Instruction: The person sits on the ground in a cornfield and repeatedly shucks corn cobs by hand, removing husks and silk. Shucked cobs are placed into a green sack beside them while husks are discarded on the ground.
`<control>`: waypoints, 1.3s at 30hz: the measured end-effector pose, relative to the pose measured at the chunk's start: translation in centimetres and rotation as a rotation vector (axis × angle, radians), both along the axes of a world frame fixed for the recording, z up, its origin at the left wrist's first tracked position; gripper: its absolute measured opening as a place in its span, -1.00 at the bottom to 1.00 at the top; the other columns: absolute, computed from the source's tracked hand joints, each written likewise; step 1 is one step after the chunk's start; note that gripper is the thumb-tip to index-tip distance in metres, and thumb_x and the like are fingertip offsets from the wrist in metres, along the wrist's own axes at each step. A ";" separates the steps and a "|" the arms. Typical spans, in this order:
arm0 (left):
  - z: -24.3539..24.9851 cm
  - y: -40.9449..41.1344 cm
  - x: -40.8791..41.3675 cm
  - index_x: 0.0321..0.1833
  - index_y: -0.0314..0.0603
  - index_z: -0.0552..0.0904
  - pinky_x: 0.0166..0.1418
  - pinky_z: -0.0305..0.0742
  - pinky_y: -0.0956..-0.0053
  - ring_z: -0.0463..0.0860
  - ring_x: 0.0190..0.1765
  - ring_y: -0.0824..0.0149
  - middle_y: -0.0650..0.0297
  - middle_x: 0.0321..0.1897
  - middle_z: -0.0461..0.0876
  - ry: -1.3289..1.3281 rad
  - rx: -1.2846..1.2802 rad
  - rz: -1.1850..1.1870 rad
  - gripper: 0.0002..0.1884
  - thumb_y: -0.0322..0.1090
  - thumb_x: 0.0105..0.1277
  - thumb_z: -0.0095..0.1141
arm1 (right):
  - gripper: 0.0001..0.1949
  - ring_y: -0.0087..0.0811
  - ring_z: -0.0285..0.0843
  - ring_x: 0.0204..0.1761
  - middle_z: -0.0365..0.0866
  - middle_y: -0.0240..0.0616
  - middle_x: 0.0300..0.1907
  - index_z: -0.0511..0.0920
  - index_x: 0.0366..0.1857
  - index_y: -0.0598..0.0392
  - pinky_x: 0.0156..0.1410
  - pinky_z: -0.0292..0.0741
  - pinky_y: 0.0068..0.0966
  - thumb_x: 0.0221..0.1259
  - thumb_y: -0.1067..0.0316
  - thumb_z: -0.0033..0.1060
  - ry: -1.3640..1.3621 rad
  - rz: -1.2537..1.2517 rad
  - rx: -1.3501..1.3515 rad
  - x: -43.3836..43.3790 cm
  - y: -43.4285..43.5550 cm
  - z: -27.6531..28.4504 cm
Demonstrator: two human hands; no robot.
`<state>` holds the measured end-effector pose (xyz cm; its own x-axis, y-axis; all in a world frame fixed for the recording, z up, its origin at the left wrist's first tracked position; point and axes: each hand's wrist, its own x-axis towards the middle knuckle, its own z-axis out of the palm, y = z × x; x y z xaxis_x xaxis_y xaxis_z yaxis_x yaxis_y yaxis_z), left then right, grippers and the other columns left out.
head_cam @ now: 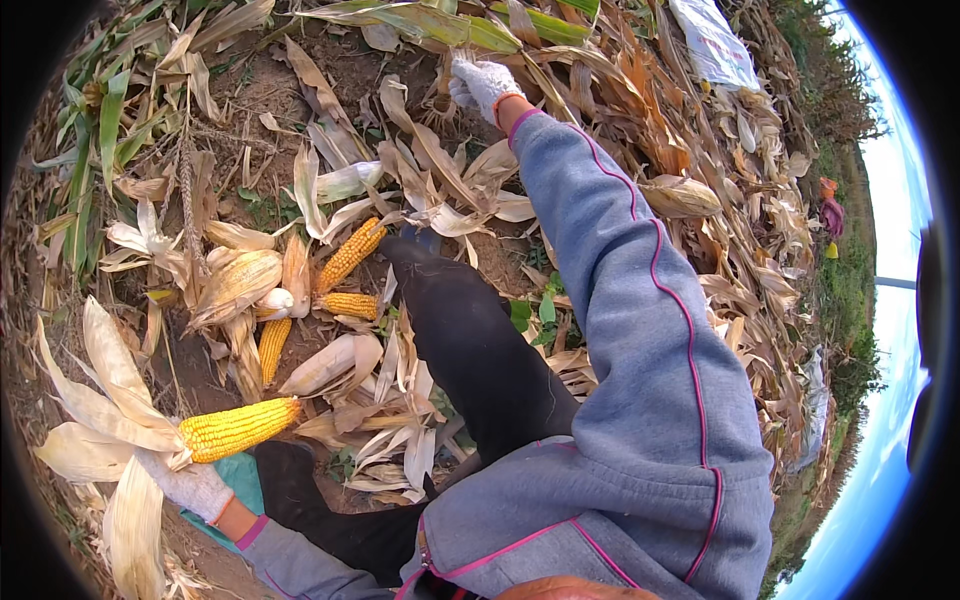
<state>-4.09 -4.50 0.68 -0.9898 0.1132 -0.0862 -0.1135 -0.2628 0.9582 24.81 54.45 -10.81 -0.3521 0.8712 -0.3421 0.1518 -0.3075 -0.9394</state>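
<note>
My left hand (184,487), in a white knit glove, grips an ear of corn by its base, at the lower left. Its yellow kernels (240,429) are bare, and the dry husks (105,420) are peeled back and spread around the hand. My right hand (480,84), gloved the same way, reaches far forward at the top with its fingers curled, over dry corn leaves. A brown dry scrap shows at its fingertips; whether it is held is unclear. Bare ears (350,255) and husked ears (238,285) lie on the soil between my hands.
Dry corn stalks and leaves (645,97) cover the ground to the right. A white sack (716,45) lies at the upper right. My dark-clad leg (480,352) and a teal cloth or bag (238,480) are close by. Another person (830,214) is far off at the right.
</note>
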 end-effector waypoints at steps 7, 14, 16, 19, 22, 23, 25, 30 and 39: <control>0.0 0.6 0.5 0.37 -0.25 0.43 0.30 0.52 0.16 0.56 0.23 0.13 0.04 0.28 0.51 0.035 0.035 -0.005 -0.48 -0.08 0.48 0.05 | -0.64 -0.12 0.64 0.18 0.65 -0.15 0.16 0.68 0.10 -0.09 0.22 0.57 -0.16 0.28 0.15 0.09 -1.443 0.864 0.491 5.9 -6.0 -7.0; 0.0 2.1 0.4 0.21 -0.23 0.54 0.14 0.60 0.11 0.65 0.05 0.13 0.15 0.09 0.62 -0.094 0.280 -0.023 -0.59 -0.15 0.41 0.15 | -0.41 0.06 0.60 0.13 0.66 0.14 0.01 0.67 0.00 0.13 0.24 0.47 -0.18 0.16 -0.21 0.09 -1.124 1.115 0.369 14.8 -13.7 -12.1; 0.0 3.4 0.8 0.21 -0.23 0.52 0.10 0.61 0.10 0.65 0.02 0.13 0.14 0.05 0.62 -0.079 0.362 -0.044 -0.58 -0.18 0.39 0.20 | -0.52 -0.07 0.66 -0.03 0.69 0.04 -0.10 0.65 -0.02 0.16 0.12 0.53 -0.30 0.26 -0.06 0.05 -0.986 0.961 0.298 14.0 -12.2 -11.1; -0.5 1.4 0.7 0.17 -0.24 0.52 0.06 0.63 0.12 0.65 -0.02 0.13 0.14 -0.02 0.63 -0.103 0.430 -0.036 -0.59 -0.17 0.38 0.22 | -0.68 -0.46 0.61 -0.21 0.61 -0.21 -0.25 0.62 -0.05 0.22 0.00 0.56 -0.50 0.38 0.15 0.11 -0.602 0.551 0.366 5.2 -16.3 2.1; -0.8 1.5 0.6 0.15 -0.23 0.52 0.05 0.62 0.12 0.65 -0.01 0.14 0.14 -0.03 0.63 -0.128 0.517 -0.060 -0.60 -0.14 0.39 0.20 | -0.56 -0.46 0.61 -0.11 0.63 -0.23 -0.12 0.47 0.20 0.26 0.04 0.57 -0.50 0.40 0.17 0.17 -0.320 0.720 0.489 -0.6 -22.0 10.8; -0.7 1.6 0.7 0.15 -0.23 0.52 0.04 0.62 0.12 0.65 -0.01 0.14 0.14 -0.03 0.63 -0.136 0.537 -0.063 -0.60 -0.14 0.40 0.20 | -0.50 -0.45 0.62 -0.06 0.63 -0.22 -0.08 0.40 0.27 0.26 0.07 0.57 -0.50 0.39 0.17 0.20 -0.331 0.863 0.530 -2.2 -24.9 13.4; -0.1 2.7 1.3 0.13 -0.23 0.52 0.02 0.61 0.14 0.64 -0.04 0.16 0.15 -0.06 0.63 -0.126 0.537 -0.041 -0.60 -0.11 0.39 0.20 | -0.33 -0.14 0.63 0.10 0.60 0.03 0.09 0.40 0.30 0.20 0.20 0.53 -0.31 0.21 0.00 0.37 -0.171 1.043 0.673 -4.2 -29.4 14.0; -0.4 2.5 0.4 0.12 -0.23 0.52 0.05 0.60 0.15 0.63 -0.06 0.11 0.14 -0.08 0.62 -0.211 0.630 -0.046 -0.57 -0.07 0.37 0.21 | -0.10 0.06 0.44 0.30 0.42 0.10 0.29 0.19 0.44 0.10 0.32 0.44 -0.14 0.04 -0.04 0.47 -0.158 1.291 0.905 -9.3 -35.9 13.4; 2.1 2.9 3.1 0.39 -0.30 0.38 0.44 0.34 0.09 0.48 0.31 0.05 0.04 0.28 0.50 -0.215 0.807 -0.513 -0.37 -0.01 0.42 0.14 | -0.32 0.06 0.67 -0.12 0.68 0.04 -0.21 0.44 0.12 0.09 -0.04 0.60 -0.16 -0.08 -0.07 0.43 -0.096 1.115 0.883 -10.3 -38.1 12.7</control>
<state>-0.99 -1.55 2.73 -0.7765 0.6293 0.0333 -0.5477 -0.7001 0.4582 14.54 16.36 1.86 -0.9908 0.0945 0.0964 -0.0057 0.6842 -0.7293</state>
